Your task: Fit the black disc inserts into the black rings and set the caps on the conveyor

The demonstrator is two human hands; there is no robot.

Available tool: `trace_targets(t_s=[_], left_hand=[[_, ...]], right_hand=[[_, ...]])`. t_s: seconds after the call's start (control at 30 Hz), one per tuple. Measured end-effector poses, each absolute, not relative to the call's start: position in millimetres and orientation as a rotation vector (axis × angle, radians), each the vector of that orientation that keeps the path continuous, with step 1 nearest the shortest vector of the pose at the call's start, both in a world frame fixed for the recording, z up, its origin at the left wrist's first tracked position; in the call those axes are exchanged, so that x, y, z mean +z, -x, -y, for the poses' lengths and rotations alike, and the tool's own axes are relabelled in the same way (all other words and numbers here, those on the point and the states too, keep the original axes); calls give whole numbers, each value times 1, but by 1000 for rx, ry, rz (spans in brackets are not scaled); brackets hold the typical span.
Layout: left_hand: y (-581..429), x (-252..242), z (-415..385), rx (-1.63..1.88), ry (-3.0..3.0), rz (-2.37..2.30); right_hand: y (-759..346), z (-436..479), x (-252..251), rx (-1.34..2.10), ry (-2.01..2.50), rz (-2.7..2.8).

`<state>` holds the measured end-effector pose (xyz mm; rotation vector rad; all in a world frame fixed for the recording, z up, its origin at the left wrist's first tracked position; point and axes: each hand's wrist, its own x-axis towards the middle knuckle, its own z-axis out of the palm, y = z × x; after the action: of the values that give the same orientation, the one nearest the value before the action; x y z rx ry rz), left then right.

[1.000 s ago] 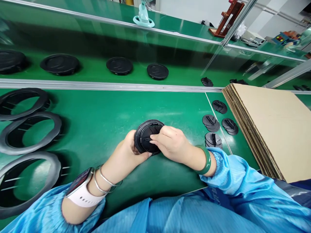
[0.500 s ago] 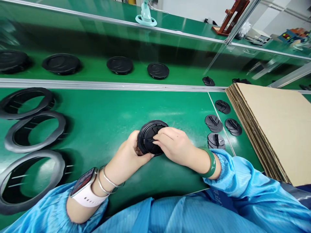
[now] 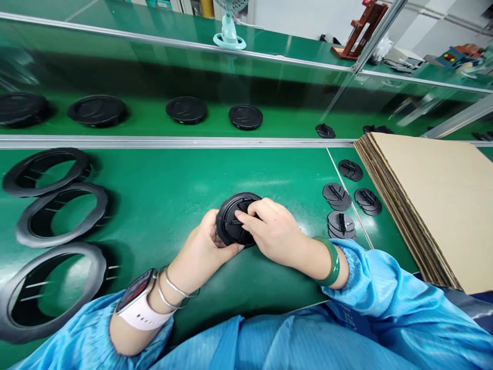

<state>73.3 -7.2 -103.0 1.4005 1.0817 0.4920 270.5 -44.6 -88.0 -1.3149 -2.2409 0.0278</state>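
Close to the near edge of the green desk (image 3: 165, 180): round black plastic cover (image 3: 231, 221), tilted and gripped between both hands, without a long axis. Left hand (image 3: 204, 239) curled around the cover's left rim from below; right hand (image 3: 271, 231) closed over the upper right face, nearer the central bar. Farther out: black rings (image 3: 61, 239) to the left, small black discs (image 3: 337, 196) to the right, corrugated cardboard sheets (image 3: 435, 205) beyond them.

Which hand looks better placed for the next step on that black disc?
Probably the right hand: its fingers lie across the disc's middle, while the left hand grips its rim, steadying it.
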Motion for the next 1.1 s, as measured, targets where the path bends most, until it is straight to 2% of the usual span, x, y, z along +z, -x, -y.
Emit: trace_targets(t_s=[0.1,0.3,0.67,0.87,1.1], left_hand=[[-74,-102,6,523,-1296,-1047],[-69,-107,6,462,-1544,-1046],[-71,-93,5,478,-1718,-1042],[-71,-87,12,516,-1686,-1046],[-71,-88,10,472,-1671,-1033]], right_hand=[[-277,41,-87,164,1423,1912],[-281,29,-101,735,1503,1601],[-272,27,-107,778,1520,1363],[-279,34,-92,1368,1297,1429],[-278,36,-96,1305,1500,1418]])
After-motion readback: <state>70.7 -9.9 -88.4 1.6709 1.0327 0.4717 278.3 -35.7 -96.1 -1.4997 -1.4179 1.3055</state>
